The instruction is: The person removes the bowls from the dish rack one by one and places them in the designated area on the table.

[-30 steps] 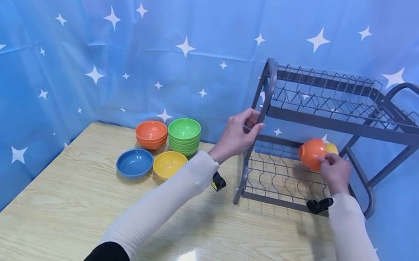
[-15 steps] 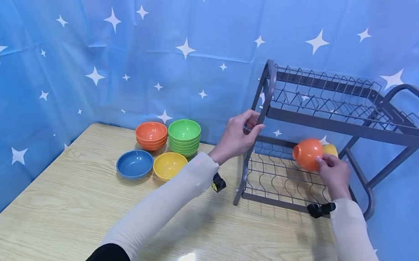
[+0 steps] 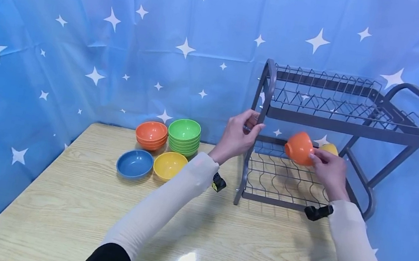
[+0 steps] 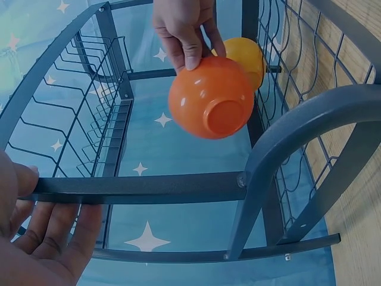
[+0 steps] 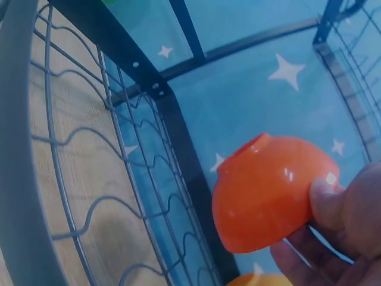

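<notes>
My right hand point(image 3: 328, 170) pinches the rim of an orange bowl point(image 3: 300, 148), tipped on its side with its base facing left, over the lower shelf of a dark grey two-tier dish rack point(image 3: 343, 126). Behind that hand a yellow bowl point(image 4: 245, 58) sits on the lower shelf, partly hidden in the head view. In the right wrist view, the thumb is on the outside of the orange bowl point(image 5: 274, 193) and the other fingers are at its rim. My left hand point(image 3: 235, 135) grips the rack's left front upright, fingers curled round the post.
On the table point(image 3: 69, 199), left of the rack, stand a stack of orange bowls point(image 3: 151, 134), a stack of green bowls point(image 3: 184, 135), a blue bowl point(image 3: 135, 164) and a yellow bowl point(image 3: 169, 165). The upper wire shelf overhangs the right hand. A blue starred curtain point(image 3: 144, 46) hangs behind.
The orange bowl in my right hand has moved left along the lower shelf, away from the yellow bowl, and its tilt has changed. My left hand has stayed on the upright.
</notes>
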Tool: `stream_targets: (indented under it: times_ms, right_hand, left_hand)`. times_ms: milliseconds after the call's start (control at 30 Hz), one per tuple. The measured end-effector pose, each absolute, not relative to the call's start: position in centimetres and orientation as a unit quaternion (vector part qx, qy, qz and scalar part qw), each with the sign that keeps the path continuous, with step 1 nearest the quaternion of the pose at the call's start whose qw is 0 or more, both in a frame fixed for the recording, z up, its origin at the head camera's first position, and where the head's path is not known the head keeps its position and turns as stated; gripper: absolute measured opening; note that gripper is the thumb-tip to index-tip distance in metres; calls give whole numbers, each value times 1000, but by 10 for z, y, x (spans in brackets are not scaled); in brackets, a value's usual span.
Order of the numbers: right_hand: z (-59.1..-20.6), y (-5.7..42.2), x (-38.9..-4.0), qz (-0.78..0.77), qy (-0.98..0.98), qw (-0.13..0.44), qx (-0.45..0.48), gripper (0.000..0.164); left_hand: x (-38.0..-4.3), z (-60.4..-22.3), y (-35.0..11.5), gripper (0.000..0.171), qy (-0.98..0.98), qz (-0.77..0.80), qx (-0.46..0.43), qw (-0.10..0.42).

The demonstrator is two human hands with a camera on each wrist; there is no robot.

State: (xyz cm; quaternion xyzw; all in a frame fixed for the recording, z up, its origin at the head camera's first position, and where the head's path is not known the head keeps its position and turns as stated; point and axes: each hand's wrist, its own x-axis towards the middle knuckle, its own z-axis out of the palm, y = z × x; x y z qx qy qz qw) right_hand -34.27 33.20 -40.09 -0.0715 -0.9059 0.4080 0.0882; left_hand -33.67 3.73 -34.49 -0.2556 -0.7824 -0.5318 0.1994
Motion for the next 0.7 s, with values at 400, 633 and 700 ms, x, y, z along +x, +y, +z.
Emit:
stream_targets:
  times_ms: [400, 633, 700]
  right_hand:
    - [-380, 300, -320, 390, -915, 95, -46, 43]
    - [-373, 290, -308, 343, -925, 161, 21, 30]
    - [-373, 288, -305, 326, -926, 183, 41, 27]
  left_hand:
    - [-337, -346, 36, 20, -779, -537, -254, 200]
    - [-336, -347, 37, 22, -780, -537, -250, 201]
    - [-336, -347, 37, 22, -781, -536, -251, 200]
